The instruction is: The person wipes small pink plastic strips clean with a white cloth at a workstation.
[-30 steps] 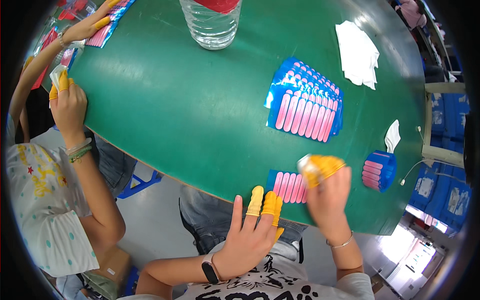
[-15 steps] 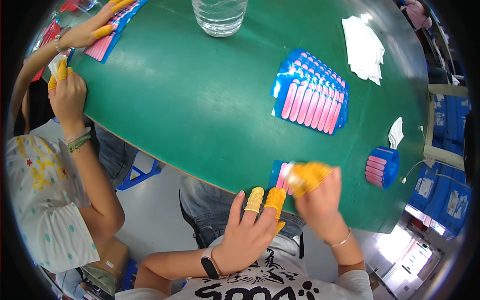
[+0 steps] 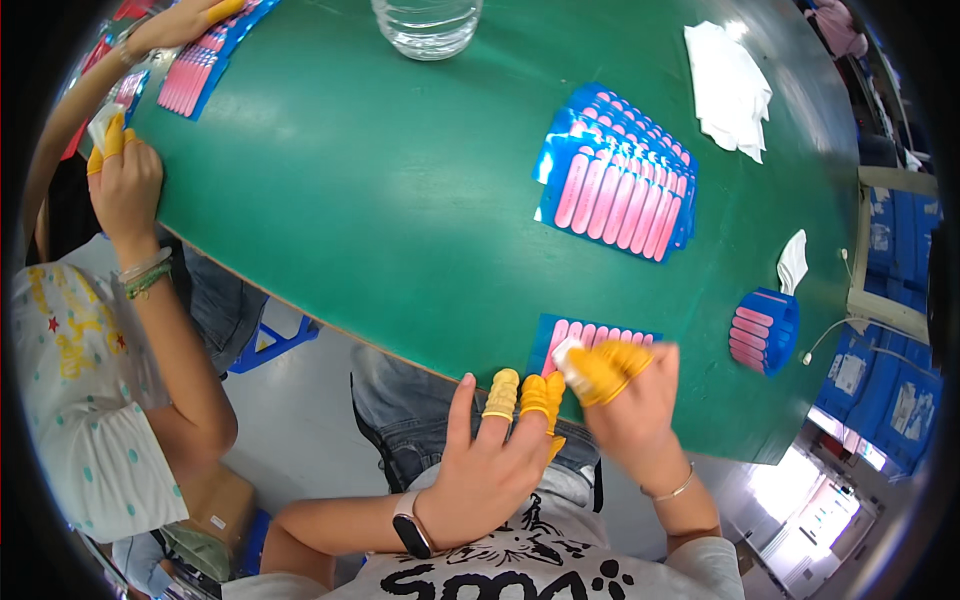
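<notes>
Yellow cots (image 3: 502, 396) cover all the left hand's (image 3: 488, 478) fingers but the little one, which stands bare; little and ring fingers spread, middle and index pressed together, tips at the near left corner of the sheet (image 3: 590, 333). How hard they press, cannot tell. Right hand (image 3: 632, 412), also in cots and slightly blurred, pinches a white wad (image 3: 568, 353) over the sheet's left part. Step in hand, as judged: wiping the sheet, left fingers steadying the corner. Next stroke would call for light, even pressure along the strips, corner pinned so the sheet does not slide or buckle. Sheet: blue with pink strips, on the green table (image 3: 330, 200) just inside its near edge, partly hidden by the right hand. Long axis runs left to right, right end dipping slightly toward the person; strips lie crosswise, rounded far ends pointing away, leaning a little right. Beyond, to the right: a curled sheet (image 3: 748, 335), with a white scrap (image 3: 792, 263) just beside it. Farther: a fanned stack (image 3: 615, 195) of like sheets, then white cloths (image 3: 727, 95) and a clear container (image 3: 428, 28), top out of frame.
</notes>
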`<state>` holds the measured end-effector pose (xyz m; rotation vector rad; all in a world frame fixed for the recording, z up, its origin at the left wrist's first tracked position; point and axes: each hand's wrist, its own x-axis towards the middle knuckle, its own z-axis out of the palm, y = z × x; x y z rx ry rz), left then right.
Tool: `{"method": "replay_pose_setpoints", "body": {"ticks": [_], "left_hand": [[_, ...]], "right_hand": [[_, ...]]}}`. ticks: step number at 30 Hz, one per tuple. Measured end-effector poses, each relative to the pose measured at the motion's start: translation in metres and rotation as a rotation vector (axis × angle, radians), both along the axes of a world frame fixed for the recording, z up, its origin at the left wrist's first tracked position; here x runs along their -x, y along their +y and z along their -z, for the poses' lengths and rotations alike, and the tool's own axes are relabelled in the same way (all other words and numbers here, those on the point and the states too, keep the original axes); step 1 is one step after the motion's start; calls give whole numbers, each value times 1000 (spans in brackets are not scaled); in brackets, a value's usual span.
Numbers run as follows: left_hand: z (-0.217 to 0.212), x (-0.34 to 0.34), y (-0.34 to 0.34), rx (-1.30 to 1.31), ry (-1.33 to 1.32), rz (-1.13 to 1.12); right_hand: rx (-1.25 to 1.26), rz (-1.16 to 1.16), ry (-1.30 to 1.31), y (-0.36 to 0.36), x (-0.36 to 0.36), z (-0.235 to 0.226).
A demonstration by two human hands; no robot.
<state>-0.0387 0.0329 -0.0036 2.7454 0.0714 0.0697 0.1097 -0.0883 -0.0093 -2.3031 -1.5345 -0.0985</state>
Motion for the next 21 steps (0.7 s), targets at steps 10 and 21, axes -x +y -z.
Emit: {"method": "replay_pose_setpoints", "body": {"ticks": [10,21], "left_hand": [[-4,-5,0,-30,10,-7],[-10,-12,-3,-91,23,-3]], "right_hand": [[-9,-12,6,-14,-18,0],[-150,231,-139,-28,-55,3]]}}
